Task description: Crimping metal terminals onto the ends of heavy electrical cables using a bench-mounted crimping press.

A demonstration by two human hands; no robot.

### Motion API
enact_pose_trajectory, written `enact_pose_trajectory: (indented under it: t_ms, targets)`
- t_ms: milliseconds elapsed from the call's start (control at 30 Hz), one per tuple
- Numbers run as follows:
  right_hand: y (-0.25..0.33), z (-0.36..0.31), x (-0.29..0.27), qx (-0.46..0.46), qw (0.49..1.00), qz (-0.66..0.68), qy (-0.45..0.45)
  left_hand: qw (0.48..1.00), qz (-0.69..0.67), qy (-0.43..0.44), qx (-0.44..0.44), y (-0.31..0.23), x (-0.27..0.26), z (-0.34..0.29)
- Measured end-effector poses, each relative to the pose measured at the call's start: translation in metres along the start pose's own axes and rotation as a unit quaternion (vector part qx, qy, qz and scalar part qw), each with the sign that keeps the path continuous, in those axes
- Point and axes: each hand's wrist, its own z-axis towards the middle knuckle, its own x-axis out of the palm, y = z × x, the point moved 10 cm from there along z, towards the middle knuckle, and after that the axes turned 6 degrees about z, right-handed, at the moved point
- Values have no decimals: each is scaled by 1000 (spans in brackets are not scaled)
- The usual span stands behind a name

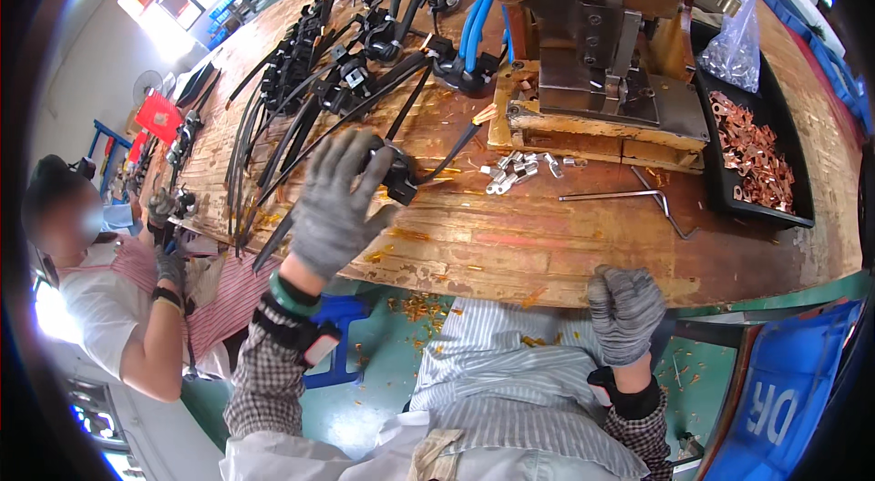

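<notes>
My left hand (337, 203), in a grey knit glove, lies over the wooden table with its fingers stretched out and thumb apart. Its fingertips reach a black moulded part (399, 177) with a cable, partly hidden by the hand. From that part a black cable (453, 151) runs up to bare copper strands (486, 114) beside the press (602, 71). My right hand (626, 312), also gloved, is curled closed at the table's front edge; whatever it may hold is hidden. Silver terminals (519, 171) lie loose in front of the press.
Black cable assemblies (342, 71) pile up at left. Hex keys (629, 197) lie right of the terminals. A black tray (807, 208) holds copper terminals (752, 162) and a plastic bag (732, 44) of metal pieces. Another person (137, 299) works at left. A blue crate (788, 390) stands lower right.
</notes>
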Motion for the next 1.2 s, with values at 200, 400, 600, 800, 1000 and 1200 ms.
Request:
enact_pose_trajectory:
  t_ms: [200,400,600,800,1000,1200]
  targets:
    - [8,0,3,-14,1000,3,3,995,-14,95,21,-23,45,41]
    - [6,-1,4,0,1000,11,2,985,49,161,-38,-16,63,33]
    - [16,3,-2,-7,1000,2,18,977,25,212,25,-6,66,21]
    - [95,10,13,-139,973,6,186,938,8,234,255,-61,21,-23]
    - [112,17,70,-180,940,-79,279,910,-49,155,382,-108,-9,-36]
    - [72,10,75,-77,955,-59,279,933,-218,120,260,-117,-36,-13]
